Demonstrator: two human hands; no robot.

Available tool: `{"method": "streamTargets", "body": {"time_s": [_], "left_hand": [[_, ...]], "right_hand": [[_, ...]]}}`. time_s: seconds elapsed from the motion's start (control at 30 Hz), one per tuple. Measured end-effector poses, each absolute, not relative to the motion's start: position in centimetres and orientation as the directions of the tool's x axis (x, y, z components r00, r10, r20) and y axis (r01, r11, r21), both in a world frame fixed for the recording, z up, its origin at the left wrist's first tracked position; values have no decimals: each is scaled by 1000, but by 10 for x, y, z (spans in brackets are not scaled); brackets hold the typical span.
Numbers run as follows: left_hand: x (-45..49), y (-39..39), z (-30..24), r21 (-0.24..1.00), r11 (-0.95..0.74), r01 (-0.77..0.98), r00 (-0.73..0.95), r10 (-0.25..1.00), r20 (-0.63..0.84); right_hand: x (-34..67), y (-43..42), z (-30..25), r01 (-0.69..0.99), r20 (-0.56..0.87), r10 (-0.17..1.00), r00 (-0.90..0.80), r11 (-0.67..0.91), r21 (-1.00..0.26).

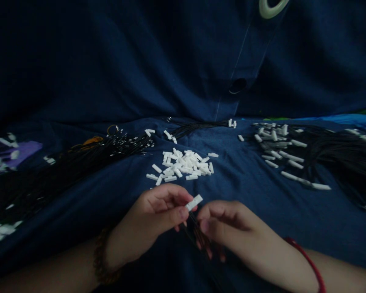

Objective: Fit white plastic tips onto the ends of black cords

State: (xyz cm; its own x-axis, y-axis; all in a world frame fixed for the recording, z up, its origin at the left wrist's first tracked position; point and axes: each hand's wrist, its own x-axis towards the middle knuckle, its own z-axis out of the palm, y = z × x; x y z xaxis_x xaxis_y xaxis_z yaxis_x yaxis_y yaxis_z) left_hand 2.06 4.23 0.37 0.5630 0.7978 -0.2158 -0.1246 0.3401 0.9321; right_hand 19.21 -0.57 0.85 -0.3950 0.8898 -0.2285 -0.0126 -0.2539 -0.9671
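Between the thumb and forefinger of my left hand (158, 215) is a small white plastic connector housing (194, 202), its free end pointing up and right. My right hand (234, 232), just to the right, has its fingers curled round several thin black wires (198, 232) that hang down below both hands. Whether a wire sits inside the held housing I cannot tell. Just beyond my hands lies a loose pile of similar white housings (187, 162) on the dark blue cloth (232, 183).
At left spreads a bundle of black wires with shiny metal ends (122, 142), near a purple piece (29, 152). Black wires with white housings fitted (289, 152) lie at right. A smaller wire bunch (201, 125) lies at the back, before hanging blue cloth (171, 61).
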Motion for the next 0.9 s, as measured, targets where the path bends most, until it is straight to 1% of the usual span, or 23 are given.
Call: {"method": "streamTargets", "body": {"time_s": [0.07,0.1,0.2,0.27,0.33,0.5,0.57,0.6,0.63,0.67,0.7,0.73,0.8,0.83,0.87,0.9], "left_hand": [[20,42,3,931,333,-149,560,804,-198],[19,42,3,930,330,-159,561,806,-190],[18,41,2,934,312,-172,573,803,-163],[17,40,2,938,296,-180,583,800,-141],[16,39,1,943,274,-186,585,803,-118],[15,39,2,949,253,-188,582,807,-99],[16,39,4,950,246,-191,585,806,-91],[16,39,4,953,240,-188,588,804,-86],[16,39,5,956,233,-181,592,802,-83],[16,39,6,959,226,-173,596,799,-81],[16,39,6,961,222,-163,599,796,-82],[17,39,6,963,220,-155,603,793,-85],[17,39,5,961,225,-157,603,793,-87],[16,39,4,959,228,-168,603,794,-83],[16,39,3,956,231,-182,605,792,-76],[16,38,2,952,232,-198,607,792,-66]], "right_hand": [[190,-8,11,-9,-243,894,-376,-265,-964],[190,-9,12,-1,-228,908,-352,-244,-970],[190,-12,15,78,-146,947,-285,-129,-989],[191,-14,18,122,-108,954,-281,-76,-990],[191,-15,21,118,-134,948,-290,-104,-988],[190,-12,23,-13,-241,902,-359,-263,-965],[192,-9,22,12,-275,877,-395,-294,-956],[193,-8,21,50,-287,870,-402,-291,-955],[194,-8,22,104,-283,873,-398,-264,-959],[196,-8,22,181,-258,889,-378,-203,-962],[197,-9,24,277,-208,910,-358,-109,-955],[199,-10,27,382,-140,931,-337,0,-924],[200,-13,33,546,9,950,-314,188,-816],[200,-15,37,584,53,947,-317,239,-776],[199,-16,40,597,65,945,-321,256,-760],[199,-17,42,587,42,945,-324,236,-775]]}}
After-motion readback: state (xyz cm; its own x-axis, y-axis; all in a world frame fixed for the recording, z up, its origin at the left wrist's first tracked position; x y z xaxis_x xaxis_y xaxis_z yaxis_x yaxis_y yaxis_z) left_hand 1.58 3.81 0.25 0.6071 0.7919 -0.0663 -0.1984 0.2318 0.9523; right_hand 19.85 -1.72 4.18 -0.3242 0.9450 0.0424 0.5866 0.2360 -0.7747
